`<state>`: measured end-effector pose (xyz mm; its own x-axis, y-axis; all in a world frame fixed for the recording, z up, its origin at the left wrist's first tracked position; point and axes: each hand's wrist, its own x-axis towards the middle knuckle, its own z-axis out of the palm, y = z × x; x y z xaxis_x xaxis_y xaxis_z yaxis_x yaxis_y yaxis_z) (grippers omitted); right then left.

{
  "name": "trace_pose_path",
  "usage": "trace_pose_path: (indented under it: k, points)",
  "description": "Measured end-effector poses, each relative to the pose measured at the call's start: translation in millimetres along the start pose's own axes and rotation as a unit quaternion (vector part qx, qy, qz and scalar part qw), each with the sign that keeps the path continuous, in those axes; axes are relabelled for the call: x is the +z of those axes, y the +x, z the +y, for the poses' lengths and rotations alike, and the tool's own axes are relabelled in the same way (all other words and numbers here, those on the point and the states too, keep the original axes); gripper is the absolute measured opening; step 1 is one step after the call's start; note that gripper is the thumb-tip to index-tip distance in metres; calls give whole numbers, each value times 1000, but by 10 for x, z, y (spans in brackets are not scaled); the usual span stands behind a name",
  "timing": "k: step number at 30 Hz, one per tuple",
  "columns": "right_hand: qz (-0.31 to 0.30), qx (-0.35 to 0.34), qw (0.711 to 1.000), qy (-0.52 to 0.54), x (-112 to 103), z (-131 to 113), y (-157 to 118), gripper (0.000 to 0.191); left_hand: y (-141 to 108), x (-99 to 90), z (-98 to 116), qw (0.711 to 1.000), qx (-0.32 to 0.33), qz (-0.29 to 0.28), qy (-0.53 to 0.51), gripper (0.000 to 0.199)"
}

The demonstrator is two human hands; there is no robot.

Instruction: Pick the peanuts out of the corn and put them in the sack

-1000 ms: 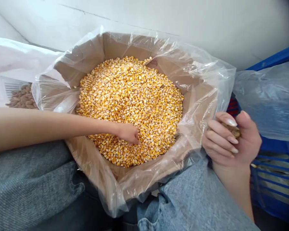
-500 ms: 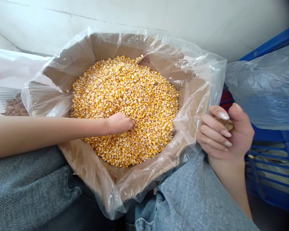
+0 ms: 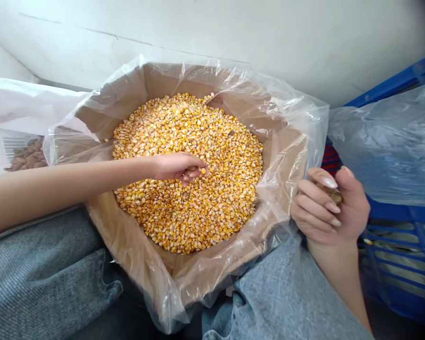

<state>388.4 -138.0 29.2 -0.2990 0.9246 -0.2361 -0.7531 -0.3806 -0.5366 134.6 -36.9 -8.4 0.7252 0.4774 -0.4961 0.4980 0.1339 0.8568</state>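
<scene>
Corn kernels (image 3: 205, 212), yellow and pale: one broad heap, centre of the frame, contained in a cardboard box (image 3: 108, 104) lined with a clear plastic liner (image 3: 315, 115). The heap's outline is roughly round; no clear long axis or single direction is presented.

Left hand (image 3: 175, 166): extended over the heap from the left edge, knuckles up, fingers directed right. The fingers are curled; a single kernel (image 3: 203, 171) is pinched at the tips, its long axis too small to be read. A brownish item (image 3: 191, 168) is partly seen within the grip.

Right hand (image 3: 329, 205): held at the right of the frame beside the liner, palm turned up. Brown pieces (image 3: 333, 193) are clasped between curled fingers and thumb, the visible part slanted from upper left to lower right.

Also listed: printed white bag (image 3: 24, 106), left; blue plastic basket (image 3: 403, 255), lower right; denim-covered legs (image 3: 46, 269), below.
</scene>
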Motion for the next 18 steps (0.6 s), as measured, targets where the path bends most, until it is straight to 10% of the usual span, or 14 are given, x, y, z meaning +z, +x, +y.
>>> trace_pose_path:
  k: [4, 11, 15, 18]
  points:
    - [6, -4, 1000, -5, 8, 2, -4, 20, -23, -23, -8, 986, 44, 56, 154, 33]
    - [40, -16, 999, -27, 22, 4, -2, 21, -51, 227, -271, 804, 88, -39, 586, 12]
    - [20, -5, 1000, -13, 14, 4, 0, 18, -32, 301, -277, 795, 78, -38, 601, 10]
    - [10, -1, 1000, -9, -3, -2, -8, 19, -13, 191, -195, 842, 46, -29, 536, 17]
